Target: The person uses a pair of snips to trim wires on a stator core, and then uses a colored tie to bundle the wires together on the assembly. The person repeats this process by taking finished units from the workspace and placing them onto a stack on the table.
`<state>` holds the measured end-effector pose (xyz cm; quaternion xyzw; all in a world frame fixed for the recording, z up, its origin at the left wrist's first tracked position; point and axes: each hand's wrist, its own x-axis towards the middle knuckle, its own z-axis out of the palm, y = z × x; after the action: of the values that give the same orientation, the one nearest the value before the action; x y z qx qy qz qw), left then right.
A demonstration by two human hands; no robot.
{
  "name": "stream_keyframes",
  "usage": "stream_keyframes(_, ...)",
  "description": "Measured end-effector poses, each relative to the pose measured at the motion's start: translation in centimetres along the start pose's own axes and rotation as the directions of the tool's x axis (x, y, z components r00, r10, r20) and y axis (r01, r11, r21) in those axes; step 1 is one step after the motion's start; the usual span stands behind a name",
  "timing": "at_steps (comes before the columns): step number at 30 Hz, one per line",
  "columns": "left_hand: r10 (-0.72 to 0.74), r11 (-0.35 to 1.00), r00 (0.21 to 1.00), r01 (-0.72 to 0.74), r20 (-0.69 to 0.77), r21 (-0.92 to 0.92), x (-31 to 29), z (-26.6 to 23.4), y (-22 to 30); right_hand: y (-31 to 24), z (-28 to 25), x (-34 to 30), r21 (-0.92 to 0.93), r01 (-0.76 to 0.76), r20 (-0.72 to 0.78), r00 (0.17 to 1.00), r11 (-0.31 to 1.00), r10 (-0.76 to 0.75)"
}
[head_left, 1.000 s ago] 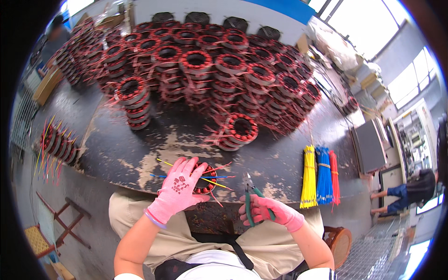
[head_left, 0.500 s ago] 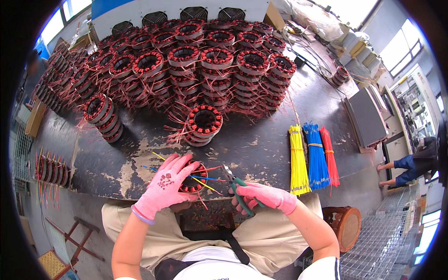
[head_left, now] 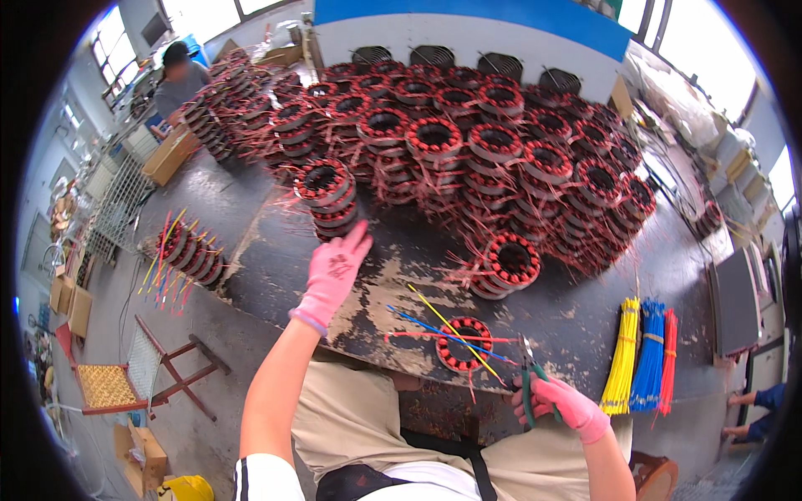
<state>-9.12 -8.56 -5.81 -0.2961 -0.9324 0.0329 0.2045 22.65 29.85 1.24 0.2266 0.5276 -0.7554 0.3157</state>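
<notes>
My left hand (head_left: 336,271), in a pink glove, reaches out with its fingers stretched, beside the base of a short stack of wound stator rings (head_left: 324,196). It appears to hold nothing; whether a fingertip touches the stack I cannot tell. Near the table's front edge lies a single stator (head_left: 448,356) with red coils. Across it run a yellow wire (head_left: 424,303), a blue wire (head_left: 411,318) and a red wire (head_left: 407,336). My right hand (head_left: 561,401), also gloved in pink, grips green-handled pliers (head_left: 530,374), their jaws near the wire ends right of the stator.
Many stacked stators (head_left: 468,146) crowd the back of the table, with a short stack (head_left: 508,265) in front. Yellow (head_left: 620,359), blue (head_left: 649,361) and red wire bundles (head_left: 668,363) lie at the right. Wired stators (head_left: 190,250) sit at the left edge. A person (head_left: 178,79) is at far left.
My left hand has left the stator by the front edge and extended forward and left to the short stack. My right hand still holds the pliers. The view has swung to the left.
</notes>
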Motion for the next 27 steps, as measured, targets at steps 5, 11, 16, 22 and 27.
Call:
stream_keyframes(5, 0.06, 0.924, 0.968, -0.147, 0.243, 0.354, 2.9, -0.2, 1.0, 0.2, -0.5, -0.9, -0.015, 0.021, -0.067, 0.998, 1.0, -0.022)
stream_keyframes(11, 0.088, 0.869, 0.992, -0.122, 0.091, 0.48, 2.1, 3.2, -2.2, 0.5, -0.8, -0.7, -0.025, 0.018, -0.064, 0.998, 1.0, -0.019)
stream_keyframes(16, -0.086, 0.931, 0.986, 0.03, 0.139, 0.364, 3.1, 3.7, -4.5, 0.8, -1.0, -0.4, 0.003, 0.017, -0.041, 0.999, 1.0, -0.017)
stream_keyframes(22, -0.043, 0.998, 0.996, 0.046, -0.082, 0.035, 3.3, 3.9, -6.8, 0.5, -0.3, -0.2, 0.022, 0.034, -0.022, 0.999, 0.999, -0.034)
stream_keyframes(27, 0.08, 0.759, 0.958, -0.238, -0.276, -0.606, 4.7, -6.4, 6.9, 0.7, -0.7, -0.6, 0.026, 0.048, -0.053, 0.998, 0.999, -0.046)
